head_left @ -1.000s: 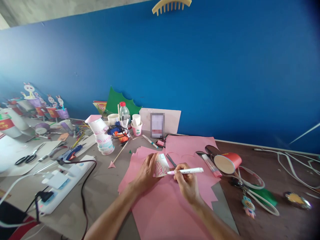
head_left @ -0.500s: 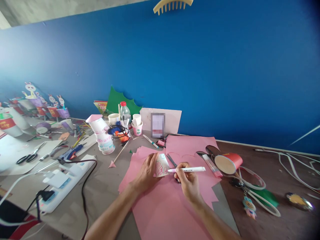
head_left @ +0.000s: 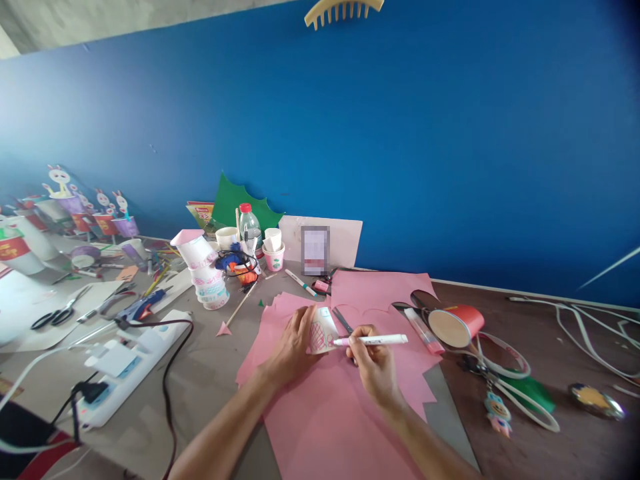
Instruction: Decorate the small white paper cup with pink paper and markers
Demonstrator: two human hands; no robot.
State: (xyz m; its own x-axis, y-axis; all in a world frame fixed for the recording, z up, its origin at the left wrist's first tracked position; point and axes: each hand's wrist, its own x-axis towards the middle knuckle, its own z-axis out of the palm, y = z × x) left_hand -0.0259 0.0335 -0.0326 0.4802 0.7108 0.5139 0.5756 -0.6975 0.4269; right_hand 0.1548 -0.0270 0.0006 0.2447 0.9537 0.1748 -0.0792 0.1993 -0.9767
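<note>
A white paper cup with pink cross-hatched lines and a small blue square drawn on it lies in my left hand, whose fingers curl over its left side. My right hand grips a white marker with a pink tip end. The marker points left, its tip at the cup's right edge. Beneath both hands spread pink paper sheets. A pair of scissors lies on the paper, partly hidden behind my right hand.
Stacked decorated cups stand to the left, near a bottle. A white power strip with cables and a glue gun lie further left. On the right are a red paper cup, a pink-capped marker and white cords.
The marker and my right hand have shifted very slightly left along the cup's edge. My left hand and the cup look nearly unmoved.
</note>
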